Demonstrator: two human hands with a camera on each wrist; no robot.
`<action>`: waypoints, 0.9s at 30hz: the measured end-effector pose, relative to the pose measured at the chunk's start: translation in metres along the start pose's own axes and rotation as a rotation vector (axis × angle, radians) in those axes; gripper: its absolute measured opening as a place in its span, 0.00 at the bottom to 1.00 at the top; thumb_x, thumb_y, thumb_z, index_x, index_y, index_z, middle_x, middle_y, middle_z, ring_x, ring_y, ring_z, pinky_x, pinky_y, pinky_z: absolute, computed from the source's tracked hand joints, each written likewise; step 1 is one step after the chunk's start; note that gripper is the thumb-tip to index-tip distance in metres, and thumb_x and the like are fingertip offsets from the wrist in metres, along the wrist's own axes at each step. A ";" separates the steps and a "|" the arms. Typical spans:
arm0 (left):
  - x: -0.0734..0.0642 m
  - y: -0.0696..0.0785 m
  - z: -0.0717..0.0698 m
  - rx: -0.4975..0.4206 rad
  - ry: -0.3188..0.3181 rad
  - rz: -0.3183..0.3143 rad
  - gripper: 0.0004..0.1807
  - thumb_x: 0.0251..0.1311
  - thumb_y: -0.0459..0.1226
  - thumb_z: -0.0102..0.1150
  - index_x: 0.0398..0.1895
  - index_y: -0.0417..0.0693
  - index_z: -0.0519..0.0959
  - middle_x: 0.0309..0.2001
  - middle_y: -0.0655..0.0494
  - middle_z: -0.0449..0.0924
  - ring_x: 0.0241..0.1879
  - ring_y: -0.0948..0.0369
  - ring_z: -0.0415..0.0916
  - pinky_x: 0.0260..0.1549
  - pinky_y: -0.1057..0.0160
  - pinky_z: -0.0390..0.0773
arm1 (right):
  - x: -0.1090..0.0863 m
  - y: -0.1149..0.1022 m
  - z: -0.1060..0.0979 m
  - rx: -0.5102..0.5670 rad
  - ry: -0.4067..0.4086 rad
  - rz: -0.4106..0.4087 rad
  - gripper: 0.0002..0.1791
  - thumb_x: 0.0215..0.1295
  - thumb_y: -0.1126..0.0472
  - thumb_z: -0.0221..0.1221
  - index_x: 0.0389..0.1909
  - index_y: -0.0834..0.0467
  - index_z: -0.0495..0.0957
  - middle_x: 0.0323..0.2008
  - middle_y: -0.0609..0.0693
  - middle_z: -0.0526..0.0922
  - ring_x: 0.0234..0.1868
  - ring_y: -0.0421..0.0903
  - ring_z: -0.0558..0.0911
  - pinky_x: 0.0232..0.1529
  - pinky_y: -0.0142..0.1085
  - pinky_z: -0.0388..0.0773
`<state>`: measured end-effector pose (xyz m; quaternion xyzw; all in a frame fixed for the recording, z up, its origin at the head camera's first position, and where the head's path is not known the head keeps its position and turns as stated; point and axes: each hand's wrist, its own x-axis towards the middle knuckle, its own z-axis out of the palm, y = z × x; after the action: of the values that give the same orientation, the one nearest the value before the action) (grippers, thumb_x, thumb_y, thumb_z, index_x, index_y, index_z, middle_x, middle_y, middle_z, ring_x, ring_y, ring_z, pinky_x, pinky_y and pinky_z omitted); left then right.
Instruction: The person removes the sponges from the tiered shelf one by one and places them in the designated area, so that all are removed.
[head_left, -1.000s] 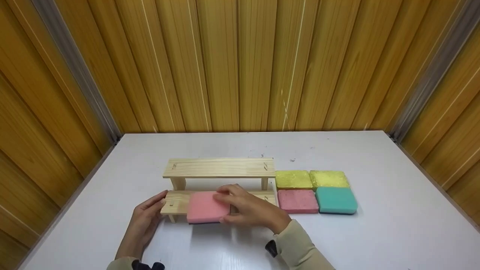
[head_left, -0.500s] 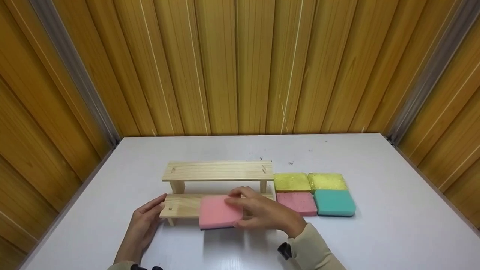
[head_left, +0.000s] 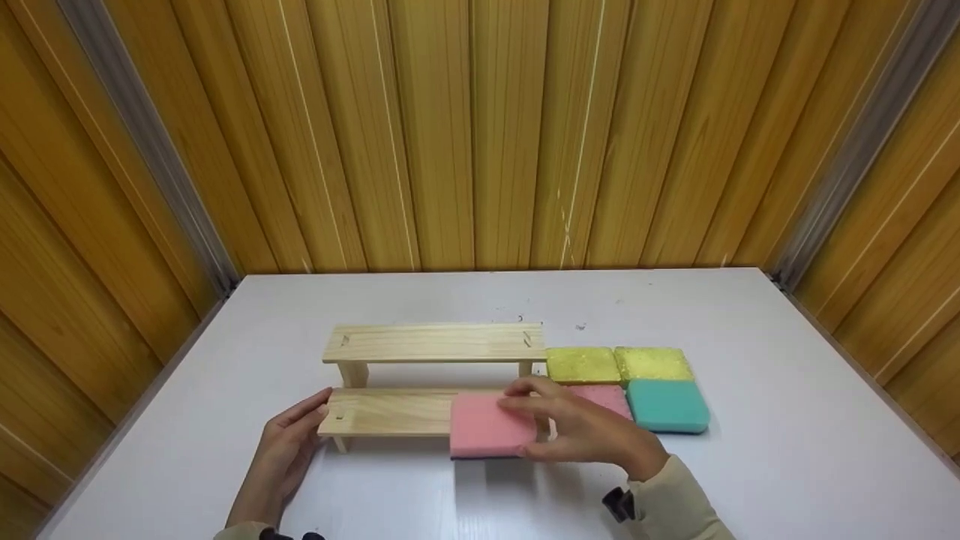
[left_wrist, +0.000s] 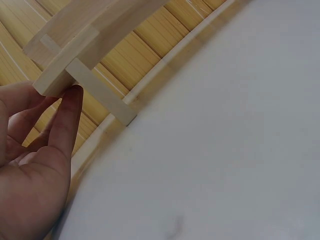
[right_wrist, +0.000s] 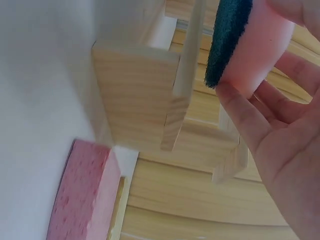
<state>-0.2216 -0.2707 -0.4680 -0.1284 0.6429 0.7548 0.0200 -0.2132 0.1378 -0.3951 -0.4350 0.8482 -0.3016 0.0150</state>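
Observation:
My right hand (head_left: 592, 431) pinches a light pink sponge (head_left: 487, 427) by its right side, thumb at the front and fingers at the back. The right wrist view shows the dark green scouring layer (right_wrist: 227, 42) on its underside, just above the board. The sponge overlaps the right part of the lower step of a two-tier wooden shelf (head_left: 397, 412). At the left end of that step, my left hand (head_left: 289, 442) grips the board's end. In the left wrist view its fingertips (left_wrist: 75, 92) press against the end, close to the leg.
Right of the shelf, two yellow sponges (head_left: 583, 365) lie behind a darker pink sponge (head_left: 604, 397) and a teal sponge (head_left: 667, 405). The upper shelf board (head_left: 431, 343) stands behind the lower one. Wood-patterned walls (head_left: 480, 135) enclose the white table (head_left: 247, 337).
My right hand has carried the light pink sponge rightward along the lower step, from left of its middle to its right part. My left hand stays at the shelf's left end.

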 end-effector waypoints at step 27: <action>-0.001 0.000 -0.001 -0.028 0.009 -0.008 0.29 0.62 0.33 0.59 0.66 0.38 0.67 0.69 0.49 0.65 0.55 0.71 0.75 0.58 0.71 0.75 | -0.063 0.027 -0.026 -0.103 0.096 -0.011 0.29 0.59 0.54 0.66 0.62 0.55 0.74 0.60 0.51 0.72 0.57 0.47 0.75 0.55 0.35 0.78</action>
<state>-0.2206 -0.2711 -0.4678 -0.1345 0.6320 0.7630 0.0183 -0.2014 0.2099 -0.4027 -0.4247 0.8601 -0.2780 -0.0498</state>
